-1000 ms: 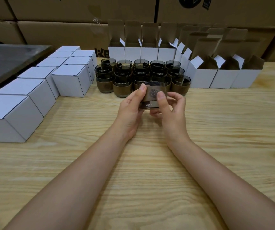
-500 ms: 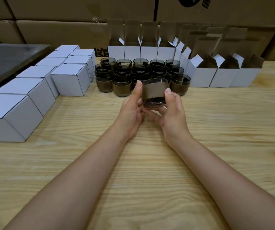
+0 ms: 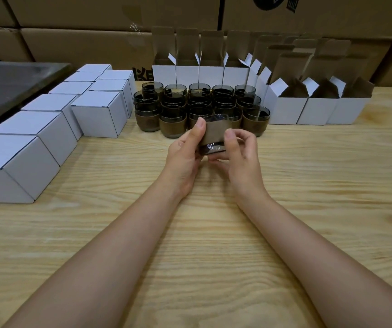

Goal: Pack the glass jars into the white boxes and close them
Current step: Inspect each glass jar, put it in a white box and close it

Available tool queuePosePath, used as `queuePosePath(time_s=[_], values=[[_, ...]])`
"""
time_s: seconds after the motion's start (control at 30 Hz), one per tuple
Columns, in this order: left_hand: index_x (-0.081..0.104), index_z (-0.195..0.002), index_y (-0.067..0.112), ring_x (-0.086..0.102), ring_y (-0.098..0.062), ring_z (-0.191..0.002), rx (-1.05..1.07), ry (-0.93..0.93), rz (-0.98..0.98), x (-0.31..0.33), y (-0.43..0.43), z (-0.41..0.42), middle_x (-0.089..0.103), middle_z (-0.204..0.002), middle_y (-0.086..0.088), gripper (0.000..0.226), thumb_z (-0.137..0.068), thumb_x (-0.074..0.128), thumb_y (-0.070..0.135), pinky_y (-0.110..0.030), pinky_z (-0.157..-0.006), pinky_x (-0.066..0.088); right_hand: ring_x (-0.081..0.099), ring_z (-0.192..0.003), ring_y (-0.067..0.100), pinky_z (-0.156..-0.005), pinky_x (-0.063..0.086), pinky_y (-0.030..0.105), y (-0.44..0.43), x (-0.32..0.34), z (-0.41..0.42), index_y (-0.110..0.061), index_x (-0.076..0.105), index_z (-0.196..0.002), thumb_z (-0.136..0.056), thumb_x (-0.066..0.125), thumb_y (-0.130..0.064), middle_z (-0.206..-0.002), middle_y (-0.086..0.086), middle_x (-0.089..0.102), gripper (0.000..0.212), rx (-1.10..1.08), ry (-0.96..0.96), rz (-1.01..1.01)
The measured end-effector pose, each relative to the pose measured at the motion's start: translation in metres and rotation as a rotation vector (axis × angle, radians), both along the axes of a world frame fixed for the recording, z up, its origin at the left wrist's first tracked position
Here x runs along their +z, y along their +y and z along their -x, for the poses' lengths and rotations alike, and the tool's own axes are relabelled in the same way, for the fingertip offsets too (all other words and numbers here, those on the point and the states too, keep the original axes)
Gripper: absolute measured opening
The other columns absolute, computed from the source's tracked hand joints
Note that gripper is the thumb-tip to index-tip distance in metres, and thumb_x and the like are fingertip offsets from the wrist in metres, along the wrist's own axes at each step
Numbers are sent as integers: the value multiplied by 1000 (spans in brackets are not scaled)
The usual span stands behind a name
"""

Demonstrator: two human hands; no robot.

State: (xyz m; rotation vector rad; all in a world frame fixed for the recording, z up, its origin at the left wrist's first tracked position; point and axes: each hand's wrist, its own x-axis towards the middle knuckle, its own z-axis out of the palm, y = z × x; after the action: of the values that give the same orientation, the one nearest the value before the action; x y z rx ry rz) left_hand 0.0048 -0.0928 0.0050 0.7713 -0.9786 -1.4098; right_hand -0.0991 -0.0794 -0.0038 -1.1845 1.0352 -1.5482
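Here, both hands hold one glass jar (image 3: 216, 133) up off the wooden table (image 3: 213, 233), between them.
The left hand (image 3: 185, 155) grips the jar's left side with its thumb laid up along the brown band, while the right hand (image 3: 242, 157) pinches the right side, thumb in front and fingers curled behind. The jar sits upright, just in front of the cluster of other jars (image 3: 173, 119), with closed white boxes (image 3: 100, 112) to the left and open white boxes (image 3: 287, 110) to the right. A second ago a printed emblem on the band faced the camera; now only plain brown shows, so the jar has been turned, though it stays at much the same spot.
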Motion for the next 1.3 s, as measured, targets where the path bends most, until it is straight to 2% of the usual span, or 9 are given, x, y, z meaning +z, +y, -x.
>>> queuePosePath(time_s=[0.13, 0.27, 0.37, 0.5, 0.6, 0.73, 0.9, 1.17, 1.3], values=[[70, -95, 13, 68, -17, -89, 30, -48, 34, -4, -2, 2, 72, -94, -6, 34, -75, 64, 40, -30, -82, 56, 65, -94, 18, -83, 56, 36, 0, -3, 2, -35, 39, -103, -80, 73, -37, -116, 1, 52, 41, -32, 114, 48], [66, -99, 9, 66, -20, -93, 44, -46, 40, -5, -2, 3, 70, -98, -9, 41, -71, 67, 38, -37, -88, 53, 64, -87, 9, -81, 56, 33, -3, -4, 3, -33, 39, -103, -83, 71, -29, -110, -2, 54, 38, -33, 106, 20], [66, -101, 9, 67, -17, -90, 35, -36, 59, -4, -2, 3, 70, -96, -7, 42, -70, 67, 37, -30, -81, 55, 67, -81, 4, -78, 57, 32, -4, -2, 2, -20, 42, -110, -90, 63, -25, -107, 0, 56, 29, -16, 1, -15], [66, -102, 16, 66, -15, -86, 17, -34, 60, -2, -2, 3, 70, -96, -5, 40, -72, 61, 41, -26, -74, 52, 68, -78, 17, -72, 59, 31, -5, 0, 3, -9, 46, -112, -97, 50, -33, -106, 15, 63, 28, 27, -157, -102], [64, -110, 14, 67, -15, -83, -12, -43, 64, -1, -1, 3, 71, -96, -3, 47, -77, 54, 46, -27, -70, 53, 68, -75, 20, -71, 57, 32, -5, 3, 3, -1, 49, -123, -101, 41, -39, -100, 20, 67, 44, 53, -215, -149], [55, -126, 10, 65, -18, -88, 1, -20, 49, 0, 0, 4, 68, -103, -8, 58, -75, 59, 38, -27, -74, 52, 67, -76, 20, -72, 57, 32, -5, 4, 5, -2, 53, -126, -103, 33, -41, -92, 16, 70, 50, 94, -259, -160], [58, -114, 15, 68, -12, -86, 15, 6, 60, -3, -2, 3, 73, -90, 0, 45, -71, 66, 25, -24, -77, 55, 66, -74, 18, -76, 58, 34, -6, 4, 6, -6, 57, -123, -103, 31, -41, -90, 12, 69, 48, 112, -243, -162], [59, -117, 18, 67, -16, -106, 84, 8, 81, -9, -6, 2, 73, -105, -2, 52, -67, 73, 21, -24, -85, 53, 63, -84, 16, -83, 54, 32, -5, 4, 5, -12, 60, -116, -91, 52, -43, -102, 7, 68, 41, 105, -175, -142], [60, -116, 20, 67, -11, -102, 95, -22, 80, -11, -7, 3, 73, -102, 3, 42, -77, 72, 10, -18, -79, 52, 65, -93, 20, -83, 53, 32, -4, 3, 7, -20, 63, -105, -93, 59, -25, -103, 4, 68, 13, 110, -149, -115]])
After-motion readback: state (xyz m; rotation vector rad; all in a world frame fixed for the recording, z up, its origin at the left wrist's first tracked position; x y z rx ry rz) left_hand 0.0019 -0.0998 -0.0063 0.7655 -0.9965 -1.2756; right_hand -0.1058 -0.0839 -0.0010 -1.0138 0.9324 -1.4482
